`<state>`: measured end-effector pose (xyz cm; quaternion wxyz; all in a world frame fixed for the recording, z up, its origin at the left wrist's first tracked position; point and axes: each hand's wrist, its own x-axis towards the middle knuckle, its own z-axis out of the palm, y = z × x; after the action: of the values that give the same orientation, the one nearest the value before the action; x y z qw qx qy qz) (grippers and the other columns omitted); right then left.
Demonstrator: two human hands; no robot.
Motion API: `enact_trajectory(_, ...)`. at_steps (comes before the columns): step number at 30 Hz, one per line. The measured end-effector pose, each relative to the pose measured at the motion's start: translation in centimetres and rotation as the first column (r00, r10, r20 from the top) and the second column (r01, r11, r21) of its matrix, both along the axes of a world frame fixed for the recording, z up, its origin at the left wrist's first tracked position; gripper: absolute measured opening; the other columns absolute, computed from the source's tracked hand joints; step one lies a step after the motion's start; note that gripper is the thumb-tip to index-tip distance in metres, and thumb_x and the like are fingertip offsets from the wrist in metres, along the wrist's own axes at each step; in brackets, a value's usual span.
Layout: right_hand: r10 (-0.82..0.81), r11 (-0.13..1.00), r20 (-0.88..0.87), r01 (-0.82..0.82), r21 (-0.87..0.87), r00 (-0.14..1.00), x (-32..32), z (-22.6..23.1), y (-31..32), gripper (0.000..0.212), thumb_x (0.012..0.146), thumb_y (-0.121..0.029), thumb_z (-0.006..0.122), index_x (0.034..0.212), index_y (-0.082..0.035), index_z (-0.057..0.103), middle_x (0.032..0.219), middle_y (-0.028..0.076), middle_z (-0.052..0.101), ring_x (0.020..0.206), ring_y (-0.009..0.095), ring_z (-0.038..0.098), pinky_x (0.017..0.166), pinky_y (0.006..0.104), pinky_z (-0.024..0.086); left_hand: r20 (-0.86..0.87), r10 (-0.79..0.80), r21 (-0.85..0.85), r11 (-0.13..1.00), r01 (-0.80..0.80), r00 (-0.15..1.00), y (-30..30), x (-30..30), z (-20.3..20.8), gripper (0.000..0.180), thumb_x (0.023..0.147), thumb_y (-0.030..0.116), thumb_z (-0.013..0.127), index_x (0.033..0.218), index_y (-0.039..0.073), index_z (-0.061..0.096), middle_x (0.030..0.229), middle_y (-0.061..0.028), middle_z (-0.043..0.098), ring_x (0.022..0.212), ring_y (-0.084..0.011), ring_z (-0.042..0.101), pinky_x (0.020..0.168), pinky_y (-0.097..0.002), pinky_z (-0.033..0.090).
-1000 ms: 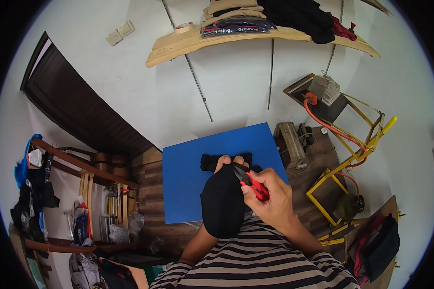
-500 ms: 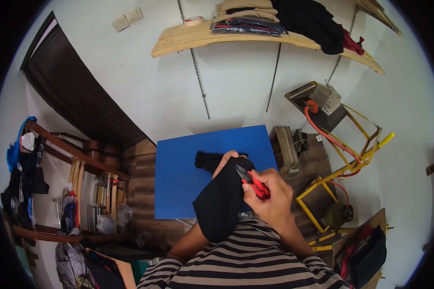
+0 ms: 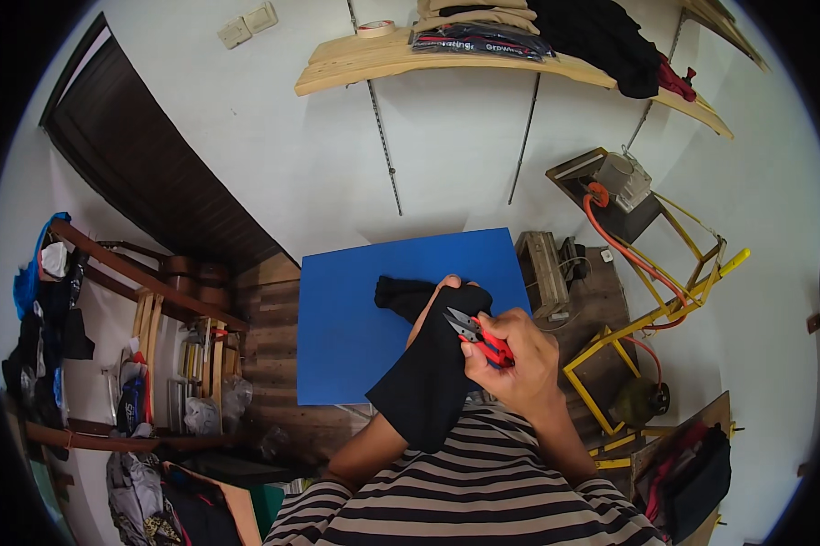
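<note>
Shows plain black on the cloth (image 3: 417, 391), red with dark grey blades (image 3: 462, 322) on the snips (image 3: 490, 345), flat blue across the tabletop (image 3: 342, 337), black and cream stripes on the shirt (image 3: 455, 482), yellow on the frame (image 3: 699, 293), and orange on the hose (image 3: 640, 263).

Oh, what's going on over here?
A person in a black-and-white striped top is handling a piece of plain black cloth. The left hand, partly hidden behind the cloth, supports it. The right hand grips small red-handled metal snips, their blades parted over the cloth; whether they touch it is hard to tell. More bunched black fabric lies on the flat blue table.
</note>
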<state>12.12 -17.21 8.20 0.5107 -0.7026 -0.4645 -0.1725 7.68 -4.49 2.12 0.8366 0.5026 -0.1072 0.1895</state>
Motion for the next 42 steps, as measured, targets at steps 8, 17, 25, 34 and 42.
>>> enact_trajectory(8, 0.052, 0.998, -0.041, -0.050, 0.047, 0.998, -0.3, -0.7, 0.8, 0.032, 0.071, -0.006, 0.078, 0.096, 0.001, 0.059, 0.080, 0.013, 0.060, 0.063, 0.022, 0.062, 0.057, 0.0284, 0.050, -0.066, -0.101, -0.757, 0.653, 0.016, 0.993, -0.2, 0.0, -2.4, 0.053, 0.087, 0.015, 0.068, 0.134, 0.007, 0.044, 0.148, -0.0136, 0.040, 0.137, -0.0265, 0.037, 0.113, -0.0395, 0.032)
enact_trajectory(17, 0.090, 0.996, -0.045, -0.088, 0.029, 0.995, -0.4, -1.4, 0.6, 0.033, 0.071, -0.005, 0.078, 0.098, 0.001, 0.060, 0.080, 0.013, 0.061, 0.064, 0.022, 0.061, 0.058, 0.0282, 0.050, -0.105, -0.160, -0.746, 0.665, 0.029, 0.981, -0.3, -0.7, -1.5, 0.036, 0.094, 0.015, 0.058, 0.129, 0.007, 0.049, 0.145, -0.0154, 0.044, 0.128, -0.0213, 0.046, 0.108, -0.0342, 0.037)
enact_trajectory(25, 0.156, 0.988, -0.075, -0.154, 0.032, 0.985, -1.0, -1.5, 0.4, 0.031, 0.071, -0.004, 0.077, 0.096, 0.002, 0.059, 0.078, 0.012, 0.060, 0.062, 0.020, 0.061, 0.057, 0.0270, 0.049, -0.173, -0.181, -0.683, 0.730, 0.014, 0.968, -0.3, -1.0, 0.6, 0.020, 0.097, 0.013, 0.052, 0.116, 0.011, 0.051, 0.136, -0.0079, 0.050, 0.113, -0.0135, 0.053, 0.092, -0.0252, 0.043)
enact_trajectory(34, 0.174, 0.984, -0.149, -0.176, -0.001, 0.973, -1.1, -1.0, 0.4, 0.028, 0.073, -0.005, 0.075, 0.095, 0.001, 0.060, 0.076, 0.011, 0.060, 0.060, 0.019, 0.059, 0.056, 0.0262, 0.048, -0.244, -0.172, -0.699, 0.714, -0.050, 0.954, -0.6, -1.1, 2.5, 0.018, 0.097, 0.016, 0.053, 0.115, 0.011, 0.052, 0.134, -0.0051, 0.051, 0.099, -0.0093, 0.054, 0.083, -0.0229, 0.045)
enact_trajectory(42, 0.206, 0.977, -0.153, -0.211, -0.012, 0.966, -1.2, -1.1, 0.8, 0.025, 0.073, -0.004, 0.074, 0.093, 0.001, 0.060, 0.073, 0.010, 0.059, 0.058, 0.017, 0.057, 0.054, 0.0252, 0.046, -0.204, -0.195, -0.766, 0.642, -0.033, 0.959, -0.2, -0.9, 2.5, 0.015, 0.097, 0.017, 0.054, 0.111, 0.011, 0.054, 0.126, -0.0030, 0.056, 0.087, -0.0091, 0.055, 0.075, -0.0224, 0.045)
